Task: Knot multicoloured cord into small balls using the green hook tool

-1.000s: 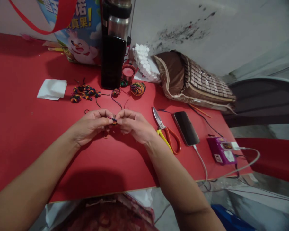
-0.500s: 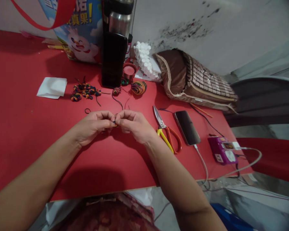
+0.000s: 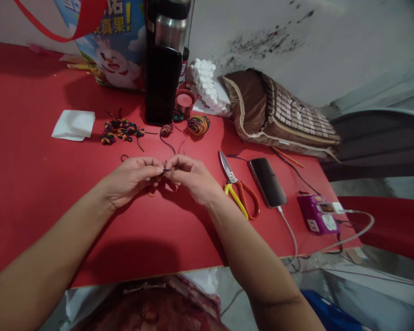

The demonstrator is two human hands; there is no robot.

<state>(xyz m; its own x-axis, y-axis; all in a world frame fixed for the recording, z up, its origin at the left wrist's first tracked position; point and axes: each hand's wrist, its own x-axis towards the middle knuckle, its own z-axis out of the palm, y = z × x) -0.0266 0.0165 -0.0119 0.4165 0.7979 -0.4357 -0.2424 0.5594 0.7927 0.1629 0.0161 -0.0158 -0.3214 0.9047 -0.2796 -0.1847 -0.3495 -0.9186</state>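
My left hand [image 3: 134,178] and my right hand [image 3: 189,177] meet over the red table, thumbs and forefingers pinched close together. Between the fingertips runs a short stretch of dark cord [image 3: 165,170], gripped from both sides. Most of what the fingers enclose is hidden. Just beyond the hands lie a small ball of multicoloured cord [image 3: 166,131] with a dark strand leading toward me, and a larger ball of cord [image 3: 198,125]. To their left sits a cluster of colourful knotted cord pieces [image 3: 122,131]. Scissors [image 3: 237,186] with one yellow and one red handle rest right of my right hand.
A phone [image 3: 267,182] on a white cable and a purple box [image 3: 317,214] lie to the right. Behind stand a black upright object [image 3: 163,85], a steel bottle [image 3: 171,32], a printed bag [image 3: 115,59] and a brown cushion [image 3: 279,108]. White folded paper [image 3: 73,124] lies left.
My fingers have shifted slightly, and more dark cord shows between the two pinches. An orange-red loop now shows beneath my left hand. Surrounding objects stay put.
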